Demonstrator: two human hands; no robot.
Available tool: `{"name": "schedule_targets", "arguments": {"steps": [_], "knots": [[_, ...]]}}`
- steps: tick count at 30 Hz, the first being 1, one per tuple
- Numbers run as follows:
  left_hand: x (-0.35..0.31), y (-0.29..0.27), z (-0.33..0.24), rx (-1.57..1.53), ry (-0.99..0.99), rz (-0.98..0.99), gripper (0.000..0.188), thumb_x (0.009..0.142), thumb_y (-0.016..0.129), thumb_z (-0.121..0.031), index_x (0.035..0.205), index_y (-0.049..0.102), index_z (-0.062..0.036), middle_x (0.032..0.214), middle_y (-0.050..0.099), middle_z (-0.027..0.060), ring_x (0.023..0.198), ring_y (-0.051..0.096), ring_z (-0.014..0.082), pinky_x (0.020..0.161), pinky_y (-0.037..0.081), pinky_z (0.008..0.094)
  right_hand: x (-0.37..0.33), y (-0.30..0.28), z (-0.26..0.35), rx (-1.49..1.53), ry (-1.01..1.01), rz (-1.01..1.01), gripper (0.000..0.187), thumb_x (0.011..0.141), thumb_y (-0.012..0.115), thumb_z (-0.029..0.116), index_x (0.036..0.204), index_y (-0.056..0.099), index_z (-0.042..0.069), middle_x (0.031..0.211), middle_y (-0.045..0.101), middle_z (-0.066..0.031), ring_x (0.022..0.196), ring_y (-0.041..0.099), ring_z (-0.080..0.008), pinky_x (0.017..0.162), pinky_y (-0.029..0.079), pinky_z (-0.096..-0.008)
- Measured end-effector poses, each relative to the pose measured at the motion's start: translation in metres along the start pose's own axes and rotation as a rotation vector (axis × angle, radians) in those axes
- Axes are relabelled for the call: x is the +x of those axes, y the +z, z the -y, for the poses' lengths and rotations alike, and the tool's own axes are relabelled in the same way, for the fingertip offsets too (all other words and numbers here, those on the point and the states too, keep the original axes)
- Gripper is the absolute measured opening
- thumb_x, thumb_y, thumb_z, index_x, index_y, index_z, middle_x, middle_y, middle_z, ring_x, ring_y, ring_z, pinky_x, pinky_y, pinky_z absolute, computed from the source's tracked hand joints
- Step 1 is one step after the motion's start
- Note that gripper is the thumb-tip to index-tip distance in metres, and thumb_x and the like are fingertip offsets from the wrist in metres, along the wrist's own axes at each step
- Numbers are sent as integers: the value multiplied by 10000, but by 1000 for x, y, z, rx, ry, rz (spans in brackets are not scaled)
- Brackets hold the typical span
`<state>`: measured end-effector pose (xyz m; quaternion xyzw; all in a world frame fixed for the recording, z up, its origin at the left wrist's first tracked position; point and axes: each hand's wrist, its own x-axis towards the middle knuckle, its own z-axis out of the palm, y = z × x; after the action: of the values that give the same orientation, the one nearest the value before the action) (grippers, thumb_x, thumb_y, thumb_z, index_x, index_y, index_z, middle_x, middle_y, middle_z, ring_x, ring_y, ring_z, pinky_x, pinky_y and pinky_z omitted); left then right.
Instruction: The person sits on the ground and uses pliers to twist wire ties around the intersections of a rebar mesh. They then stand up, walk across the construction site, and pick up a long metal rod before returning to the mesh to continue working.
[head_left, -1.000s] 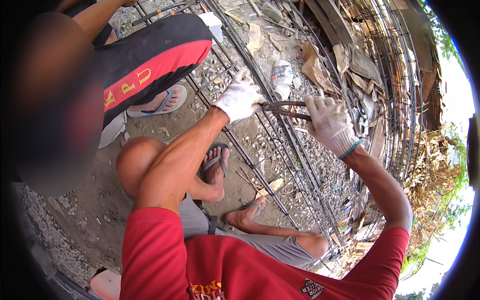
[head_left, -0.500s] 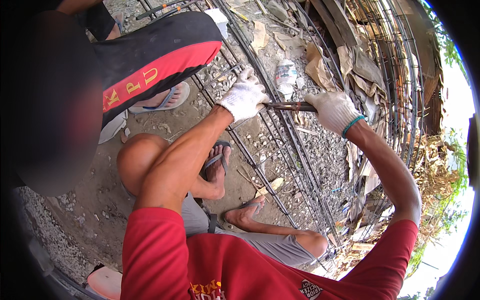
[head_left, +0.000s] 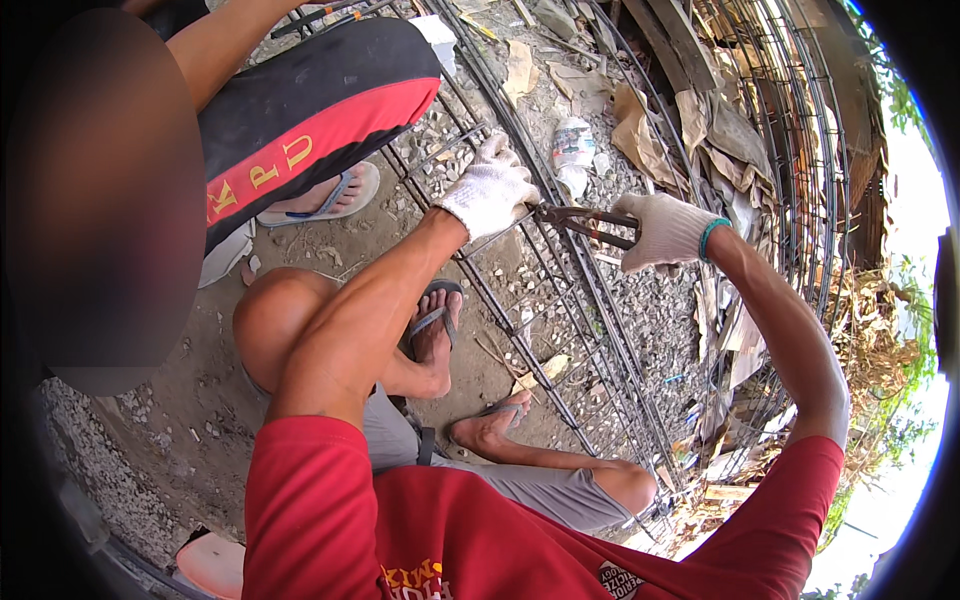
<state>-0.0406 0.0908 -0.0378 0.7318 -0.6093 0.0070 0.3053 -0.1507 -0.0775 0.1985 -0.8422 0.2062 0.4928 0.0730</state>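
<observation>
My left hand [head_left: 492, 190], in a white knitted glove, is closed on the rebar cage [head_left: 560, 262], its fingers curled over a bar at a cross tie. My right hand [head_left: 665, 232], gloved the same way with a teal cuff edge, grips a pair of pincers [head_left: 590, 216] by the handles. The handles are spread apart, and the jaws meet the bars just beside my left fingertips. Any tie wire between the jaws is too small to make out.
A co-worker's leg in black and red trousers [head_left: 330, 120] lies close on the left. Beyond the cage are a crushed plastic bottle [head_left: 573, 145], torn brown paper [head_left: 640, 135] and wooden boards [head_left: 675, 45]. More rebar cages [head_left: 815, 130] stand at the right. Gravel covers the ground.
The pincers' handles have spread apart and tilted downward, and my right hand has turned and dropped slightly. My left hand stays put. The co-worker's arm has come into view at upper left.
</observation>
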Motion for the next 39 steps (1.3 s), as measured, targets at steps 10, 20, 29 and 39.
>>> {"name": "schedule_targets", "arguments": {"steps": [10, 20, 29, 39], "knots": [[-1, 0, 4, -37, -6, -16, 194, 785, 754, -275, 975, 796, -263, 921, 689, -6, 1090, 619, 233, 1214, 270, 558, 9, 28, -22, -842, -376, -742, 550, 836, 739, 256, 1298, 532, 39, 1067, 611, -124, 933, 633, -316, 775, 523, -460], [1, -8, -1, -39, 9, -22, 187, 775, 767, -280, 958, 800, -256, 922, 690, 19, 1103, 618, 243, 1224, 247, 564, 8, -18, -1, -43, 182, -20, 438, 788, 746, 419, 995, 773, 35, 751, 717, -164, 709, 706, -339, 734, 577, -423], [-3, -3, 0, -33, -2, -20, 193, 774, 769, -274, 963, 799, -245, 950, 695, 17, 1117, 618, 251, 1220, 263, 560, 10, -9, -10, 22, 75, 86, 318, 729, 797, 237, 933, 711, 9, 814, 712, -160, 658, 704, -260, 591, 571, -404], [-5, -3, 2, -14, -23, 14, 215, 803, 742, -285, 1007, 807, -264, 962, 696, 36, 1142, 610, 252, 1222, 261, 563, 1, 11, -13, -721, -362, -610, 598, 762, 762, 214, 1300, 557, 52, 980, 641, -146, 947, 654, -359, 815, 524, -498]]}}
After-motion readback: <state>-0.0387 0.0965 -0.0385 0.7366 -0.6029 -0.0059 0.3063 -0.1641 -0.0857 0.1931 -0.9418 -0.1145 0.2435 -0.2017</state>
